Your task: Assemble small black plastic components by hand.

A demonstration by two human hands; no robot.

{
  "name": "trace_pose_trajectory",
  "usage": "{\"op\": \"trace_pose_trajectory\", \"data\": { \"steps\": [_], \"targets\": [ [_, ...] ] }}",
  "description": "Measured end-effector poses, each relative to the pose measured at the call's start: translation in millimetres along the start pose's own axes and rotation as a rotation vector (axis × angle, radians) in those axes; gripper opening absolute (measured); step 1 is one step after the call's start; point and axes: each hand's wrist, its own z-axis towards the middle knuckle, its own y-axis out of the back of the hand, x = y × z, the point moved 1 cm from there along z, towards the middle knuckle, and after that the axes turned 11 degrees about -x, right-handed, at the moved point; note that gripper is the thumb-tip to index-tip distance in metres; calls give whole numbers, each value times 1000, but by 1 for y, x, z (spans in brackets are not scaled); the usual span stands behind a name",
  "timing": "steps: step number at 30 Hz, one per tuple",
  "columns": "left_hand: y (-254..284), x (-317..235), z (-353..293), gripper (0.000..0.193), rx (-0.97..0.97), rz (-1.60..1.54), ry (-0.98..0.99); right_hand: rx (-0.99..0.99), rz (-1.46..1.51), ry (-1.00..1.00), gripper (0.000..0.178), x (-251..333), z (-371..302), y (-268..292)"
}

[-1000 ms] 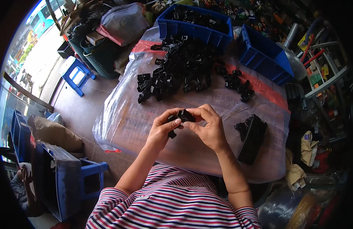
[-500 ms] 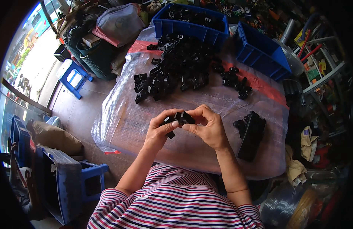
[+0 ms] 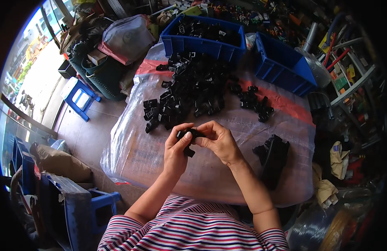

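Over the near part of the sheet-covered table, my left hand point(image 3: 175, 151) and my right hand point(image 3: 220, 143) meet around small black plastic parts point(image 3: 191, 134). My left fingers wrap one side, its thumb pressed on top. My right thumb and forefinger pinch the other side. One black end pokes out below my left thumb. Fingers hide much of the parts, so I cannot tell whether they are joined. Farther off lies a large heap of similar black plastic parts point(image 3: 193, 85), with a smaller cluster point(image 3: 256, 102) to its right.
A blue crate point(image 3: 204, 49) filled with black parts stands behind the heap, with another blue crate point(image 3: 281, 79) at its right. A long black box point(image 3: 275, 161) lies at the right beside a few black parts. Blue stools point(image 3: 80, 98) stand on the floor at left.
My hands have drawn slightly closer together, and the black parts between them have turned. The whole scene sits a little lower in view as the head tilts.
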Motion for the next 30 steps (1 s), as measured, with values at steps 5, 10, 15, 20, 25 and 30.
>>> {"op": "trace_pose_trajectory", "data": {
  "steps": [5,10,15,20,25,30],
  "targets": [
    [-16,-13,120,21,-2,-174,292,-144,-1082,613,38,17,42,31],
    [-61,-93,311,22,46,-229,110,-7,-1286,649,41,-42,57,55],
    [-103,-142,378,38,-19,227,-199,-6,-1186,636,41,-22,64,49],
    [-75,-101,241,23,291,1025,-674,-59,-1229,606,38,-26,66,74],
    [10,-47,105,25,333,1730,-975,37,-1323,588,35,-27,64,61],
    [18,-32,67,27,360,1519,-1085,-94,-1160,617,32,9,21,40]
  ]
}}
